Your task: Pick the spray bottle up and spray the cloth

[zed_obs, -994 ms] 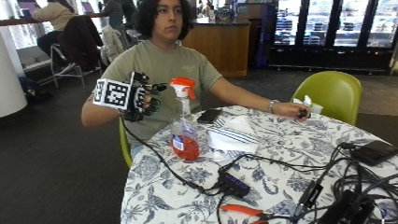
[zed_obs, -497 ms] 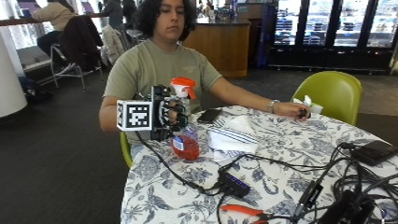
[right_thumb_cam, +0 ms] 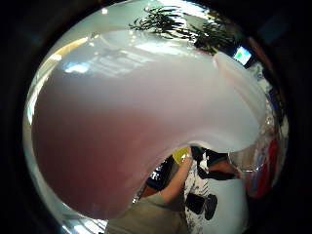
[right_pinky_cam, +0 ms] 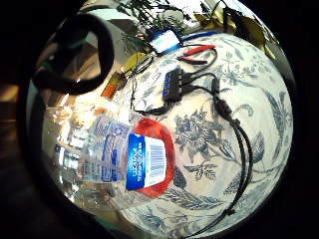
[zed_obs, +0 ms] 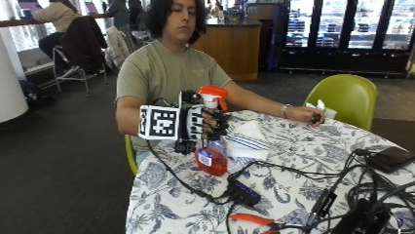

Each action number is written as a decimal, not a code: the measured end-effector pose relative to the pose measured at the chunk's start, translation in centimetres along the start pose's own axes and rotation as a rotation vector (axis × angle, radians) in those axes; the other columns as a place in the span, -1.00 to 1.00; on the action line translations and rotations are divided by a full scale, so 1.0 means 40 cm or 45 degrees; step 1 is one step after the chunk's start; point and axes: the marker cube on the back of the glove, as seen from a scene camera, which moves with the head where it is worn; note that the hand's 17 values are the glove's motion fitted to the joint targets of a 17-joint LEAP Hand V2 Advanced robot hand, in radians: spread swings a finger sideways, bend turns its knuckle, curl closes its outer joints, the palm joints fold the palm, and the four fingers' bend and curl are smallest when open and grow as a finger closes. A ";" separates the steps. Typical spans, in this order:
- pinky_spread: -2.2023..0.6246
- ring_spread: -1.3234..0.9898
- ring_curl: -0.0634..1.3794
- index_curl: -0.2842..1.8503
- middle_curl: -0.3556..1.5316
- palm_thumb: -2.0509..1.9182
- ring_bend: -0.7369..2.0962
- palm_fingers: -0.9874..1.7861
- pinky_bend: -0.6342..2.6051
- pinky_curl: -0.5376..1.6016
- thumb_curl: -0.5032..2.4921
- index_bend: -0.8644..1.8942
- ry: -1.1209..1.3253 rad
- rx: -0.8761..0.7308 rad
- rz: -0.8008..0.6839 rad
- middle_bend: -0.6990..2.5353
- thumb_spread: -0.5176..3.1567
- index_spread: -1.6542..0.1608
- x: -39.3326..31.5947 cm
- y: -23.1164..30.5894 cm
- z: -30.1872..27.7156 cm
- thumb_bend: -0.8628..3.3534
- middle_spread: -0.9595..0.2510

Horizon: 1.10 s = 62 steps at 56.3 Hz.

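**Right hand grasping spray bottle at table edge**

At the near-left edge of the table [zed_obs: 305, 195], the gloved right hand [zed_obs: 204, 124] has its fingers curled around the neck of the spray bottle [zed_obs: 211, 146], just under the orange-and-white spray head. The bottle stands upright with its base on the floral tablecloth; red liquid fills its lower part, and a blue barcode label [right_pinky_cam: 145, 162] faces the palm. In the thumb side palm view the spray head fills most of the frame.

At 2 o'clock from the bottle, just beside it, lies the white striped cloth [zed_obs: 250, 141], flat on the table. At 5 o'clock from the bottle sits a black hub [zed_obs: 244, 191] with cables attached. Orange-handled pliers [zed_obs: 256, 221] lie at the near edge. Further right, the bare left hand [zed_obs: 307, 115] rests on the table, well apart from the bottle.
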 end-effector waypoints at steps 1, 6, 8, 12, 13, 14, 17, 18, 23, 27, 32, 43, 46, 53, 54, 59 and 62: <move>0.59 0.09 -0.45 -0.51 -0.24 0.46 -0.12 0.14 -0.41 -0.19 -0.38 -0.24 -0.020 0.003 0.006 -0.42 -0.23 0.58 -0.005 -0.001 0.000 -0.60 0.61; 0.55 0.06 -0.47 -0.47 -0.20 0.50 -0.14 0.51 -0.45 -0.21 -0.36 -0.21 -0.120 -0.008 0.016 -0.34 -0.23 0.56 -0.045 0.000 -0.006 -0.59 0.49; 0.53 0.05 -0.43 -0.45 -0.18 0.51 -0.11 0.57 -0.43 -0.19 -0.35 -0.23 -0.111 0.018 -0.006 -0.34 -0.24 0.56 -0.061 0.005 -0.010 -0.59 0.46; 0.48 0.04 -0.37 -0.41 -0.14 0.55 -0.08 0.67 -0.39 -0.15 -0.33 -0.23 -0.087 0.048 -0.045 -0.29 -0.29 0.57 -0.098 0.016 -0.032 -0.59 0.44; 0.47 0.04 -0.36 -0.40 -0.13 0.55 -0.08 0.67 -0.39 -0.15 -0.32 -0.23 -0.089 0.033 -0.047 -0.29 -0.30 0.57 -0.111 0.019 -0.041 -0.59 0.44; 0.47 0.04 -0.35 -0.39 -0.13 0.56 -0.08 0.67 -0.38 -0.15 -0.32 -0.23 -0.092 0.007 -0.049 -0.28 -0.30 0.57 -0.126 0.022 -0.053 -0.59 0.43; 0.44 0.03 -0.34 -0.37 -0.11 0.56 -0.08 0.69 -0.37 -0.13 -0.30 -0.21 -0.101 -0.093 -0.058 -0.26 -0.34 0.57 -0.175 0.031 -0.089 -0.60 0.41; 0.43 0.03 -0.33 -0.36 -0.10 0.56 -0.08 0.69 -0.36 -0.13 -0.30 -0.21 -0.099 -0.116 -0.059 -0.26 -0.35 0.57 -0.192 0.035 -0.099 -0.60 0.41; 0.41 0.02 -0.31 -0.33 -0.08 0.55 -0.06 0.70 -0.35 -0.12 -0.27 -0.18 -0.054 -0.182 -0.071 -0.24 -0.39 0.57 -0.277 0.054 -0.140 -0.60 0.38; 0.40 0.02 -0.29 -0.30 -0.07 0.55 -0.04 0.70 -0.35 -0.11 -0.26 -0.17 -0.021 -0.240 -0.098 -0.24 -0.41 0.58 -0.340 0.068 -0.163 -0.60 0.38; 0.39 0.02 -0.27 -0.28 -0.06 0.55 -0.02 0.70 -0.35 -0.11 -0.24 -0.16 0.034 -0.329 -0.096 -0.23 -0.43 0.59 -0.402 0.073 -0.167 -0.60 0.38; 0.38 0.02 -0.26 -0.24 -0.05 0.54 -0.01 0.69 -0.33 -0.10 -0.21 -0.16 0.201 -0.599 0.040 -0.21 -0.46 0.59 -0.440 0.062 -0.086 -0.60 0.37; 0.38 0.02 -0.26 -0.23 -0.05 0.54 -0.01 0.69 -0.33 -0.10 -0.20 -0.16 0.262 -0.683 0.096 -0.21 -0.47 0.59 -0.427 0.050 -0.055 -0.60 0.37; 0.38 0.02 -0.25 -0.22 -0.04 0.54 -0.01 0.69 -0.33 -0.10 -0.18 -0.17 0.422 -0.844 0.244 -0.21 -0.47 0.60 -0.369 0.056 0.013 -0.60 0.37; 0.38 0.02 -0.25 -0.21 -0.04 0.54 0.00 0.69 -0.33 -0.10 -0.18 -0.17 0.451 -0.869 0.271 -0.21 -0.47 0.60 -0.357 0.058 0.023 -0.60 0.37; 0.38 0.03 -0.25 -0.21 -0.04 0.54 0.00 0.68 -0.33 -0.10 -0.17 -0.17 0.590 -0.969 0.408 -0.21 -0.47 0.60 -0.294 0.072 0.066 -0.60 0.37; 0.39 0.03 -0.25 -0.20 -0.04 0.54 0.00 0.68 -0.33 -0.10 -0.17 -0.17 0.650 -1.024 0.474 -0.21 -0.48 0.59 -0.264 0.083 0.084 -0.60 0.37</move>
